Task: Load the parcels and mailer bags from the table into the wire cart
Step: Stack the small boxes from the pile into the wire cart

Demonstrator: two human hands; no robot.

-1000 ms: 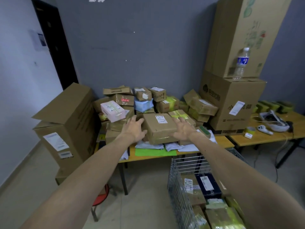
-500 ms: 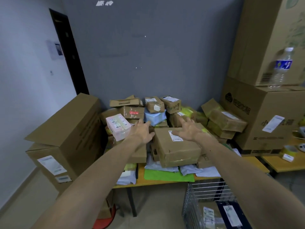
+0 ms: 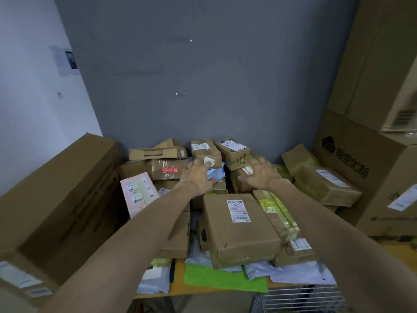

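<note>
Several brown parcels are piled on the wooden table against the grey wall. My left hand reaches into the back of the pile with straight fingers touching a light blue parcel and the small taped brown box above it. My right hand is spread open over the parcels beside a labelled brown box. A large labelled brown box lies below both hands, untouched. Green and white mailer bags lie at the table's front. The wire cart shows only its rim at the bottom right.
A big tilted carton stands left of the table. Tall stacked cartons rise at the right. A pink parcel leans at the pile's left, and yellow-taped parcels lie right of the large box.
Both hands left the large labelled box and moved further back into the pile. The view moved closer and left, so the cart has nearly left the frame.
</note>
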